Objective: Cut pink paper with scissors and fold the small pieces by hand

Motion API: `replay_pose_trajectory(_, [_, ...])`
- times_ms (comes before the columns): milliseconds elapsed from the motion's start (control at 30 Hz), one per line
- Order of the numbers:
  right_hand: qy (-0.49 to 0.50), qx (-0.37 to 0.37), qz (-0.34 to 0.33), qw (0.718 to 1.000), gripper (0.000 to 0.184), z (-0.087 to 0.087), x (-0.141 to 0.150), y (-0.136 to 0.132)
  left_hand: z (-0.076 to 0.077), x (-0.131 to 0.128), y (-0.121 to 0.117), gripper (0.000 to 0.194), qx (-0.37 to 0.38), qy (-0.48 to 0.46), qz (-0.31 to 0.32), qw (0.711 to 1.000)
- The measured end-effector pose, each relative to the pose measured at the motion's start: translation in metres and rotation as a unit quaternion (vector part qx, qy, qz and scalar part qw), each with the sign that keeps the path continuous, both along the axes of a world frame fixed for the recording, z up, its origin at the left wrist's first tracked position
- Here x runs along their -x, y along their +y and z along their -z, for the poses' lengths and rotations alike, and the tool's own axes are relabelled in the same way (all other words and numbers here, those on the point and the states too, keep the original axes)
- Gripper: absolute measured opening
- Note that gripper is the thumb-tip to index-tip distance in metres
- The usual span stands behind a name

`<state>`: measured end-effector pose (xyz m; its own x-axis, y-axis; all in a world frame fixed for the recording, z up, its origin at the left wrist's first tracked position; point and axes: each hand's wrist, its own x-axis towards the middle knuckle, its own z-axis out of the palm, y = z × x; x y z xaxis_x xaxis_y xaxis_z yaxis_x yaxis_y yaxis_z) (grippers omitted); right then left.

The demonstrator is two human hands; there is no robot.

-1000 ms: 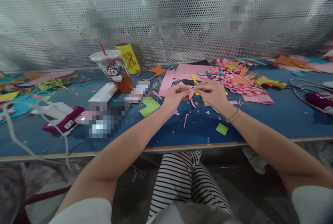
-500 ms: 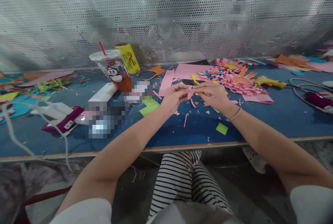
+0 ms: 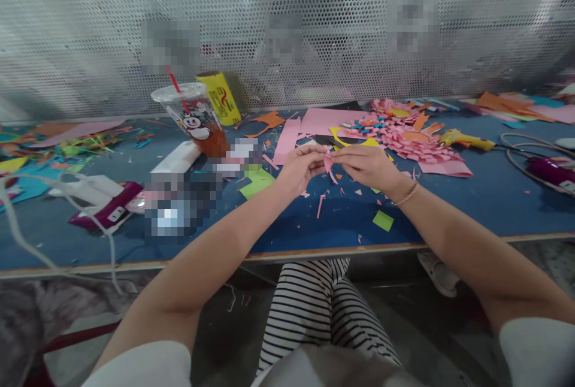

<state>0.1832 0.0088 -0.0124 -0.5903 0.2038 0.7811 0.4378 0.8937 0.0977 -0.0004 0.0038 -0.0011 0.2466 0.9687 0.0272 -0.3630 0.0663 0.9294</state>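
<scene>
Between my two hands is a small piece of pink paper, held just above the blue table. My left hand pinches it from the left with thumb and fingers. From the other side, the fingertips of my right hand close on the same piece. Its exact shape is partly hidden by the fingers. Behind the hands lie pink paper sheets and a yellow cut-out. Fluffy pink paper flowers sit beyond my right hand.
A drink cup with a red straw stands left, beside a yellow can. To the right are a yellow glue gun and a purple power strip. Another purple strip with white cables lies left. Green paper is near the front edge.
My right fingers have shifted slightly over the pink piece, which now shows a bit differently between the fingertips. Both hands stay in nearly the same place.
</scene>
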Motion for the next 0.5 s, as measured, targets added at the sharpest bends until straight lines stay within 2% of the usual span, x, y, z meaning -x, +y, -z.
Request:
replay_pose_trajectory(133, [0.001, 0.018, 0.0, 1.0, 0.026, 0.0, 0.001, -0.001, 0.0, 0.0, 0.0, 0.012, -0.008, 0.01, 0.001, 1.0])
replay_pose_trajectory(300, [0.086, 0.098, 0.008, 0.991, 0.024, -0.003, 0.006, -0.002, 0.002, -0.001, 0.001, 0.018, -0.021, 0.024, -0.018, 0.999])
replay_pose_trajectory(400, [0.172, 0.206, 0.009, 0.963, 0.017, -0.001, 0.011, -0.001, 0.002, -0.001, 0.0, 0.019, -0.038, 0.031, -0.037, 0.998])
replay_pose_trajectory(500, [0.25, 0.327, -0.003, 0.911, 0.01, 0.003, 0.016, 0.002, 0.003, -0.003, -0.001, 0.02, -0.063, 0.036, -0.062, 0.995])
